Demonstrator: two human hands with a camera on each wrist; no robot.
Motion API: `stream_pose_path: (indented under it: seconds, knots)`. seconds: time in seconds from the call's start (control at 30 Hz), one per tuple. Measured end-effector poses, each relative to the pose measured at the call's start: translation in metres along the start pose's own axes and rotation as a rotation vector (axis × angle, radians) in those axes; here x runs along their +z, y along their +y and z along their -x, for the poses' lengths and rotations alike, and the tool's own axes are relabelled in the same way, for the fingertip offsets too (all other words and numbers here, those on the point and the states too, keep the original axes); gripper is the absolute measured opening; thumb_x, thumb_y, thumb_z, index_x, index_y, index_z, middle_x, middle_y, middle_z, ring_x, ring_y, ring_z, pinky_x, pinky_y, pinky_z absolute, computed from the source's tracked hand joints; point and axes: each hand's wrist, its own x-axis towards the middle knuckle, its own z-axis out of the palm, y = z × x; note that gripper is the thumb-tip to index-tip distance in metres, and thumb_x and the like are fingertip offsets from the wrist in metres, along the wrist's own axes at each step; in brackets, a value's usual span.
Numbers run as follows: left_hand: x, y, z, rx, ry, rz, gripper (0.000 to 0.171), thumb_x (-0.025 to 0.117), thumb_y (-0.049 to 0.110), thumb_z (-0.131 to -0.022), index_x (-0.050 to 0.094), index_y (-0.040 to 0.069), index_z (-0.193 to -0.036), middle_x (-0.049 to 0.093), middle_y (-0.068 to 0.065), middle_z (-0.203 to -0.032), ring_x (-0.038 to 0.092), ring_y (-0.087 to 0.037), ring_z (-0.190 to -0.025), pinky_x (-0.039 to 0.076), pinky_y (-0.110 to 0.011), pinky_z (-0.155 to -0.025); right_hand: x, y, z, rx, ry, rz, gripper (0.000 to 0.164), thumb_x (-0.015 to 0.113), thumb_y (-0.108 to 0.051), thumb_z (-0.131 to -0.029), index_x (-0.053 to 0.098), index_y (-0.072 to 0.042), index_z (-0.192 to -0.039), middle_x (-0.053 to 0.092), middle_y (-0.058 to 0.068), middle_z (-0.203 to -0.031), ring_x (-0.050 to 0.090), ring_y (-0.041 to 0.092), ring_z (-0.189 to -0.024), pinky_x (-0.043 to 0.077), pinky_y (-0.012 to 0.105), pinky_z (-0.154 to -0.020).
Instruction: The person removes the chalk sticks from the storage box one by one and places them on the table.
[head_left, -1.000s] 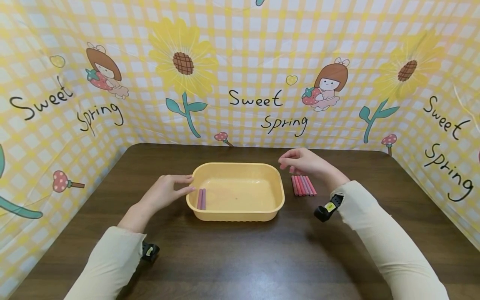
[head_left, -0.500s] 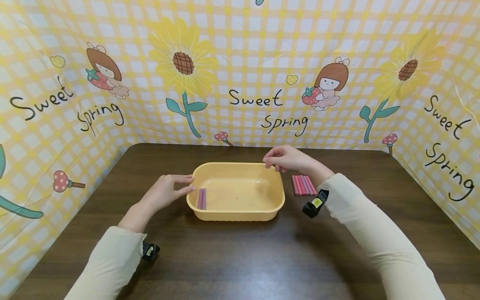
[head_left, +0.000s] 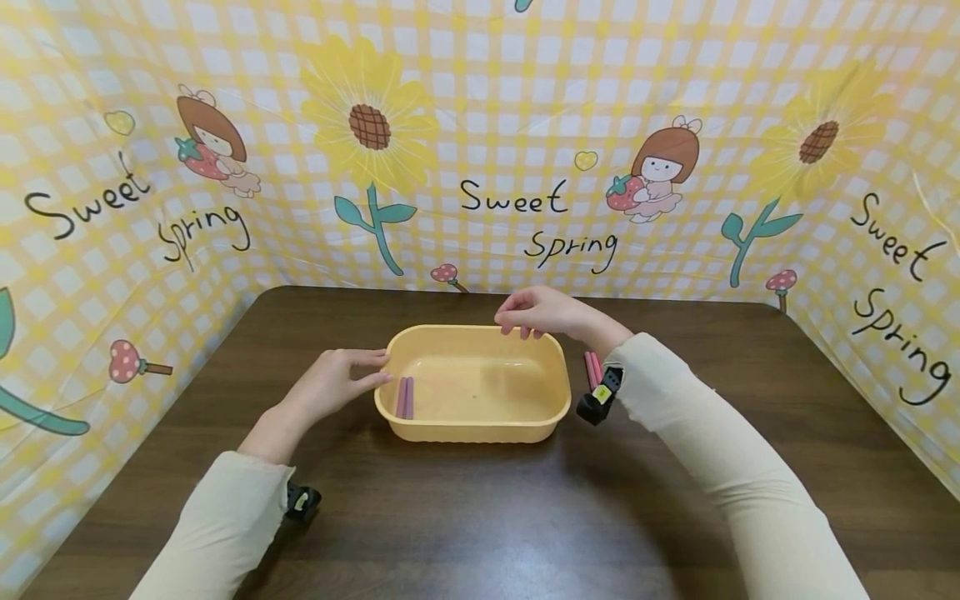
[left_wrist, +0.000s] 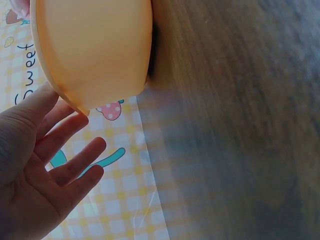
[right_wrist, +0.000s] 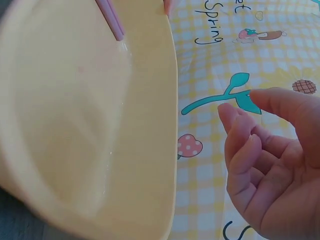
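In the head view a yellow plastic basin (head_left: 472, 432) sits on the table. My left hand (head_left: 326, 385) holds its left rim between thumb and fingers; the left wrist view has the last fingers spread off the wall. Inside the basin, by the left wall, two thin purple sticks (head_left: 405, 398) lie side by side. Over the basin's back right rim hovers my right hand (head_left: 553, 312), fingers loosely curled. Nothing shows between thumb and fingertips in the right wrist view. Right of the basin lie pink sticks (head_left: 592, 368), partly hidden behind my right wrist.
A brown wooden table (head_left: 480, 517) carries everything. Yellow checked cloth (head_left: 495, 108) with printed flowers and figures walls off the back and both sides. Each wrist wears a black camera; the right one (head_left: 598, 396) hangs just beside the basin's right side.
My right hand has moved left, from above the pink sticks to the basin's back rim. Its wrist now covers most of those sticks. The left hand and basin stay put.
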Motion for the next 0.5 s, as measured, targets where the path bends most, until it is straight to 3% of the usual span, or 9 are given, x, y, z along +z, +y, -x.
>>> stream_pose_path:
  seconds: [0.27,0.5]
  knots:
    - [-0.001,0.001,0.0,0.006,0.002,0.001,0.04,0.064,0.026,-0.088,0.063,0.0,-0.119,0.058,-0.016,-0.128,0.05,-0.038,-0.124,0.037,-0.053,-0.106,0.008,-0.008,-0.016,-0.046,-0.042,0.002,0.031,0.057,-0.03,-0.093,0.062,-0.006,-0.112,0.069,0.005,-0.095,0.056,0.01,-0.068,0.046,0.02,-0.059]
    - [-0.001,0.0,0.0,0.01,0.009,-0.005,0.04,0.065,0.026,-0.088,0.063,0.0,-0.118,0.058,-0.016,-0.128,0.05,-0.037,-0.124,0.037,-0.053,-0.106,0.016,-0.01,-0.033,-0.095,-0.124,0.002,0.03,0.056,-0.025,-0.093,0.062,-0.003,-0.112,0.069,0.013,-0.099,0.055,0.011,-0.066,0.045,0.02,-0.057]
